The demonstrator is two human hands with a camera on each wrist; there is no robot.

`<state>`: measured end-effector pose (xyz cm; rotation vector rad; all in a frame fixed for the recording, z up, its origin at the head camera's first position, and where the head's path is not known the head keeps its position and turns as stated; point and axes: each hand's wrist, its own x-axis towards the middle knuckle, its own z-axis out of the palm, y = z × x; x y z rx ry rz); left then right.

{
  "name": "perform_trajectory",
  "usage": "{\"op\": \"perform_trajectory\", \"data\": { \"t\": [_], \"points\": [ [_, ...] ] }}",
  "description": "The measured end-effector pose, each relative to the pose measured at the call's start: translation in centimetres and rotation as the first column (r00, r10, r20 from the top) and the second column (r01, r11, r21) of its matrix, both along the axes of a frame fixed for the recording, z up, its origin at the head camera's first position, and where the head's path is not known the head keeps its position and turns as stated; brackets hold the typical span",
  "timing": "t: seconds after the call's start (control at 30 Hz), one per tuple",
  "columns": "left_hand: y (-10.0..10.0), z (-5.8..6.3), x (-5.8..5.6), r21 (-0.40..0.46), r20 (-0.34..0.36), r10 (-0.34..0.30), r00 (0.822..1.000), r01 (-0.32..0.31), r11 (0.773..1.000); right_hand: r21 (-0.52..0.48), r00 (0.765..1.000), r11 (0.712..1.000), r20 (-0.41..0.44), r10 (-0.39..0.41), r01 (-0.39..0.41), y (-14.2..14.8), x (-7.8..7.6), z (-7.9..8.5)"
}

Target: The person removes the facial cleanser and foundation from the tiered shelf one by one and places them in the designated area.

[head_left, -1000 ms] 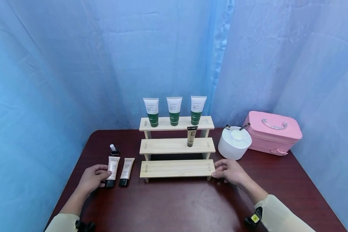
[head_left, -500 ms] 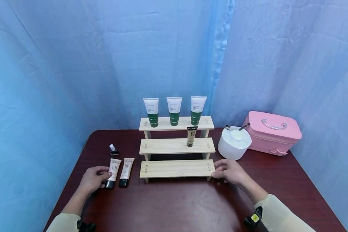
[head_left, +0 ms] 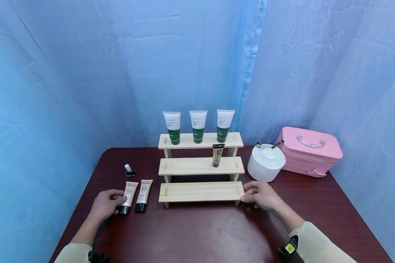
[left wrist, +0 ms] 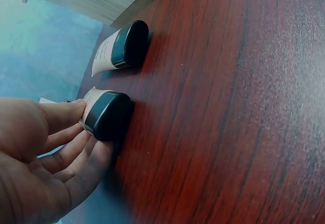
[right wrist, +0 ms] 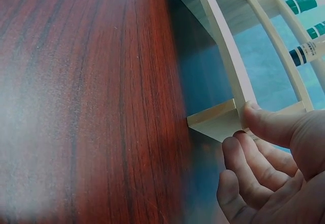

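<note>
My left hand (head_left: pixel 105 205) pinches a beige BB cream tube (head_left: pixel 130 193) with a black cap, thumb on its face and fingers along its far side. In the left wrist view the tube's cap (left wrist: pixel 109 116) points toward the camera, low over the table. A second BB cream tube (head_left: pixel 144 195) lies just to its right. My right hand (head_left: pixel 261 195) grips the right end of the lowest step of a three-tier wooden display stand (head_left: pixel 200 191). Seen from the right wrist, the thumb presses the step's front edge (right wrist: pixel 242 89) while the fingers curl beneath it.
Three white-and-green tubes (head_left: pixel 197 126) stand on the top step, and a small gold tube (head_left: pixel 217 155) on the middle one. A nail polish bottle (head_left: pixel 129 170) sits behind the BB creams. A white round holder (head_left: pixel 264 168) and a pink case (head_left: pixel 311 151) are at the right.
The BB cream tube in my left hand has shifted slightly toward me, and its top has tilted to the right. My right hand has stayed on the stand.
</note>
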<state>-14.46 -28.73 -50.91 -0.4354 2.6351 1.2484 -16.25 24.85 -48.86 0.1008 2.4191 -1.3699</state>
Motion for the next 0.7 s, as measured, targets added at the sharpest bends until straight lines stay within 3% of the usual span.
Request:
{"op": "perform_trajectory", "data": {
  "t": [0.3, 0.43, 0.6, 0.7],
  "points": [
    [0.1, -0.1, 0.3, -0.022, -0.004, 0.014, 1.000, -0.014, 1.000, -0.004, 1.000, 1.000, -0.008, 0.002, -0.002, 0.0, 0.2, -0.1],
    [-0.1, 0.0, 0.4, -0.075, -0.016, -0.014, 1.000, 0.013, 0.997, 0.002, 1.000, 1.000, -0.007, 0.003, -0.003, -0.1, 0.3, -0.2],
    [0.0, 1.2, 0.3, -0.250, -0.132, -0.090, 0.987, 0.055, 0.967, 0.002, 1.000, 1.000, -0.007, 0.006, -0.006, -0.1, 0.4, -0.1],
    [0.9, 2.6, 0.1, -0.284, -0.260, -0.112, 0.959, 0.035, 0.958, 0.004, 1.000, 1.000, -0.016, 0.002, -0.002, -0.2, 0.4, -0.1]
  ]
}}
